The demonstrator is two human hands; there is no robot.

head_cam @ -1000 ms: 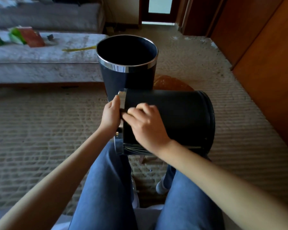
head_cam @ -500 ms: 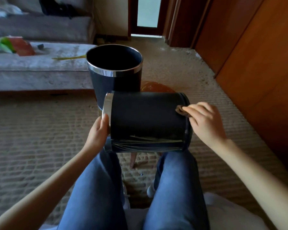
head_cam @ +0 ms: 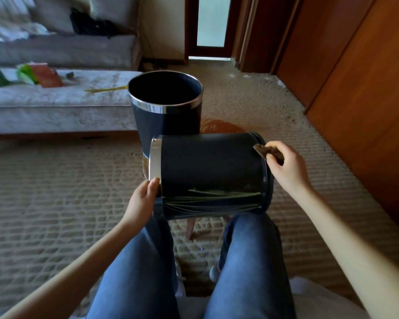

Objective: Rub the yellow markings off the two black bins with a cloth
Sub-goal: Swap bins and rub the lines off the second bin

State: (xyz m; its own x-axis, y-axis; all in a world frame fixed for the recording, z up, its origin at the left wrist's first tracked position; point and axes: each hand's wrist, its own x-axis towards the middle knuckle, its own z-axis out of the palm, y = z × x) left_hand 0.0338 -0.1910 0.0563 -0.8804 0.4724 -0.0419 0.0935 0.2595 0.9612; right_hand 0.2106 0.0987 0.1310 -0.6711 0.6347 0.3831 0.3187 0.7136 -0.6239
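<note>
The brown cloth point(head_cam: 266, 151), pinched in the right hand point(head_cam: 286, 168), has been swept to the base end of the black cylindrical bin point(head_cam: 207, 166), gripped across the knees point(head_cam: 247, 229) by the left hand point(head_cam: 143, 200); one pass seems finished.

A pale sofa point(head_cam: 55, 107) runs along the far left. A green and red packet point(head_cam: 42, 75) lies by its seat's left edge, a yellow stick point(head_cam: 106, 89) at the right edge, and a black bag point(head_cam: 90, 25) sits on the back cushion. Beige carpet point(head_cam: 55, 192) covers the floor, with wooden panels point(head_cam: 366, 77) along its right edge.
</note>
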